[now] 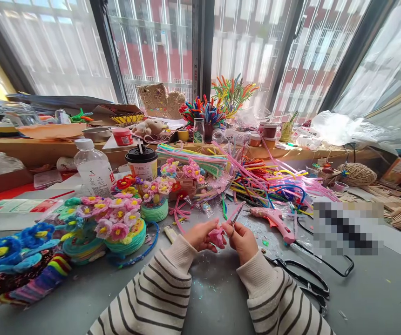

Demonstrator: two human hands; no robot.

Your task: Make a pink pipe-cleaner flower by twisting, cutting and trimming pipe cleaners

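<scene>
Two hands are seen meeting over a grey worktable (pixel 378 293) crowded with craft supplies. A small pink pipe-cleaner flower (pixel 217 236) is pinched between the fingers of the left hand (pixel 200 235), held just above the table surface in front of striped sleeves. A small pair of snips (pixel 237 214) is gripped in the closed right hand (pixel 242 238), its blades angled up and away, close to the flower's edge; whether the blades are parted cannot be told.

For a clean trim, it is judged that the flower should be held steady near its base, so the petals are not crushed, and the blades brought only to the stray fuzzy end, with the wire cut close and square so that no sharp stub is left. Fingertips are best kept clear of the blade line.

The flower is seen as a compact, fluffy, bright pink bloom, partly hidden by the fingers; its stem cannot be made out.

Finished flower baskets (pixel 123 228), pink blooms with yellow centres set on coiled green bases, are ranged to the left. A pink glue gun (pixel 275 219) lies just right of the hands, and large black scissors (pixel 305 279) rest nearer the right sleeve. A loose heap of coloured pipe cleaners (pixel 266 181) is spread behind, with a lidded cup (pixel 142 163) and a plastic bottle (pixel 93 170) further left.
</scene>
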